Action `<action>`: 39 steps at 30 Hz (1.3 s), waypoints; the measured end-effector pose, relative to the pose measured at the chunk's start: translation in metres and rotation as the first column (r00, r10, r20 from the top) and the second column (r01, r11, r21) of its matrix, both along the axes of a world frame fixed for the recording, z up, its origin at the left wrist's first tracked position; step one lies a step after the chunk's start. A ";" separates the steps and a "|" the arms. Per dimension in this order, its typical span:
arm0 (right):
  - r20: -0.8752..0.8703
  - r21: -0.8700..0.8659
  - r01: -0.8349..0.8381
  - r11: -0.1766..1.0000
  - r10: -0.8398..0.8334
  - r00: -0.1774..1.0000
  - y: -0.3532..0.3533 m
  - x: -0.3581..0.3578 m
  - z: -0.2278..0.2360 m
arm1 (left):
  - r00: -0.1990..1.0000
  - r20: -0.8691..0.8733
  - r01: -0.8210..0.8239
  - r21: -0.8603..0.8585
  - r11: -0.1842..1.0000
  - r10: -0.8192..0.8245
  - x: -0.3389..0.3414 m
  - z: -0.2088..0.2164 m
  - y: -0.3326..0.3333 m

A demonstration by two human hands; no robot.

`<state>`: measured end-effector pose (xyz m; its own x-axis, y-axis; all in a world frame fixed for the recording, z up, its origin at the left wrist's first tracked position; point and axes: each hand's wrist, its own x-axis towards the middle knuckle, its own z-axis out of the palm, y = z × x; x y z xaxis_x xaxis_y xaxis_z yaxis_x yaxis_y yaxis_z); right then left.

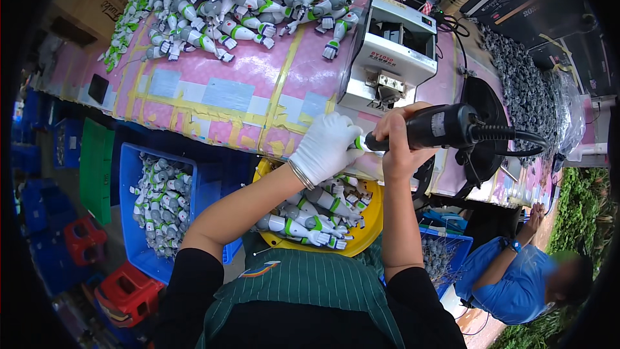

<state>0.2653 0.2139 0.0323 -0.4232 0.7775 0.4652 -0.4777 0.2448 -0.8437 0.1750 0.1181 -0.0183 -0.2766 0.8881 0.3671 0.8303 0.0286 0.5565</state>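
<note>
My left hand (328, 147), in a white glove, is closed around a small toy arm (360, 143); only a bit of its white and green shows past the fingers. Bare, my right hand (402, 142) grips a black electric screwdriver (445, 124), with its nose pointing left at the toy arm. Whether the bit touches it is hidden. Just beyond both hands stands a white screw feeder (381, 58). Below them, a yellow basin (371, 223) at my lap holds several white, grey and green toy arms (310, 216).
A large heap of toy arms (252, 10) covers the far part of the pink, taped table (252, 77). Grey parts (516, 71) lie at the right. A blue crate (132, 232) of toy pieces and a red stool (129, 291) are at left. Another person (510, 278) in blue sits at right.
</note>
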 end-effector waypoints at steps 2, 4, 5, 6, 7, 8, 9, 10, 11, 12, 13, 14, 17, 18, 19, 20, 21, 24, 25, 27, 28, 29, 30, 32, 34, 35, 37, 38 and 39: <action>0.018 -0.008 0.031 1.000 -0.030 0.999 0.000 0.000 -0.001 | 1.000 0.003 0.000 0.002 1.000 0.000 -0.001 0.000 0.001; 0.034 -0.014 0.063 0.998 -0.062 0.998 -0.001 -0.001 -0.002 | 1.000 -0.001 0.017 -0.008 1.000 -0.017 -0.001 -0.001 0.003; 0.088 0.022 0.127 0.992 -0.129 0.988 -0.001 -0.002 -0.005 | 1.000 -0.004 0.018 -0.008 1.000 -0.018 -0.002 -0.001 0.004; 0.139 0.062 0.190 0.980 -0.197 0.970 -0.001 -0.003 -0.007 | 1.000 -0.008 0.019 -0.023 1.000 -0.019 -0.002 -0.001 0.004; 0.135 0.063 0.191 0.979 -0.198 0.971 0.000 -0.004 -0.009 | 1.000 -0.014 0.019 -0.036 0.999 -0.020 -0.002 0.000 0.004; 0.137 0.087 0.224 0.971 -0.234 0.962 0.002 -0.005 -0.012 | 1.000 -0.020 0.020 -0.034 0.999 -0.021 -0.003 0.000 0.005; 0.139 0.109 0.252 0.962 -0.265 0.954 0.002 -0.006 -0.012 | 1.000 -0.025 0.016 -0.025 1.000 -0.017 -0.003 -0.001 0.004; 0.133 0.110 0.248 0.963 -0.261 0.956 -0.001 -0.007 -0.010 | 0.999 -0.032 0.012 -0.016 1.000 -0.012 -0.003 -0.002 0.003; 0.110 0.056 0.255 0.965 -0.260 0.959 -0.004 -0.008 -0.005 | 0.999 -0.039 0.006 -0.012 1.000 -0.006 -0.003 -0.003 0.003; 0.085 0.000 0.254 0.967 -0.253 0.964 -0.008 -0.010 -0.002 | 0.999 -0.046 0.008 -0.016 1.000 -0.008 -0.004 -0.003 0.002; 0.075 0.001 0.241 0.970 -0.241 0.968 -0.010 -0.010 0.001 | 0.998 -0.055 0.007 -0.019 1.000 -0.008 -0.005 -0.004 0.001; 0.107 -0.014 0.206 0.978 -0.203 0.973 -0.010 -0.006 0.004 | 0.998 -0.065 -0.008 -0.015 1.000 0.007 -0.005 -0.004 -0.001; 0.133 -0.104 0.095 0.990 -0.081 0.988 -0.012 -0.001 0.025 | 0.998 -0.036 0.052 0.002 0.999 -0.052 0.001 -0.014 -0.009; 0.121 -0.137 0.070 0.988 -0.054 0.991 -0.008 0.004 0.029 | 0.997 -0.018 0.069 0.016 0.998 -0.069 0.006 -0.010 -0.016; 0.077 -0.121 0.090 0.989 -0.081 0.994 -0.006 0.006 0.035 | 0.996 0.004 0.086 0.024 0.996 -0.086 0.013 -0.003 -0.025; 0.016 -0.123 0.063 0.990 -0.061 0.998 -0.001 0.006 0.045 | 0.992 0.028 0.128 -0.079 0.989 -0.126 0.018 0.004 -0.039; 0.004 -0.084 0.085 0.993 -0.085 0.996 0.004 0.006 0.052 | 0.965 0.125 0.245 -0.109 0.963 -0.231 0.019 0.015 -0.050; -0.036 -0.022 0.081 0.997 -0.081 0.996 0.021 -0.004 0.064 | 0.931 0.217 0.314 -0.073 0.947 -0.292 0.005 0.036 -0.079; -0.031 0.008 0.107 0.994 -0.106 0.994 0.027 -0.008 0.064 | 0.935 0.246 0.282 -0.084 0.956 -0.255 -0.014 0.043 -0.084; -0.041 0.026 0.145 0.989 -0.144 0.989 0.037 -0.014 0.068 | 0.991 0.134 -0.013 -0.141 0.990 0.032 -0.071 0.041 -0.089; -0.028 0.067 0.180 0.981 -0.178 0.984 0.043 -0.020 0.068 | 0.969 0.024 -0.239 -0.184 0.953 0.247 -0.100 0.052 -0.089; -0.037 0.075 0.172 0.982 -0.170 0.985 0.046 -0.026 0.069 | 0.914 -0.139 -0.375 0.070 0.924 0.381 -0.142 0.026 -0.100; -0.041 0.093 0.188 0.978 -0.185 0.982 0.051 -0.029 0.069 | 0.823 -0.356 -0.446 0.082 0.891 0.444 -0.188 0.015 -0.101; -0.045 0.092 0.168 0.981 -0.165 0.985 0.049 -0.040 0.071 | 0.706 -0.531 -0.524 0.054 0.850 0.468 -0.242 0.020 -0.108; -0.003 0.073 0.140 0.988 -0.140 0.990 0.047 -0.045 0.069 | 0.647 -0.609 -0.500 0.114 0.859 0.458 -0.276 0.013 -0.114; -0.018 0.084 0.118 0.989 -0.117 0.993 0.045 -0.045 0.068 | 0.604 -0.681 -0.475 0.112 0.873 0.415 -0.284 0.015 -0.112; 0.046 0.076 0.159 0.984 -0.163 0.986 0.040 -0.045 0.060 | 0.537 -0.759 -0.565 0.002 0.825 0.369 -0.280 0.020 -0.103; 0.038 0.051 0.147 0.988 -0.149 0.988 0.041 -0.045 0.061 | 0.539 -0.759 -0.561 -0.001 0.828 0.365 -0.278 0.023 -0.098; 0.037 0.050 0.150 0.987 -0.151 0.988 0.042 -0.046 0.063 | 0.558 -0.777 -0.635 -0.175 0.752 0.291 -0.277 0.031 -0.092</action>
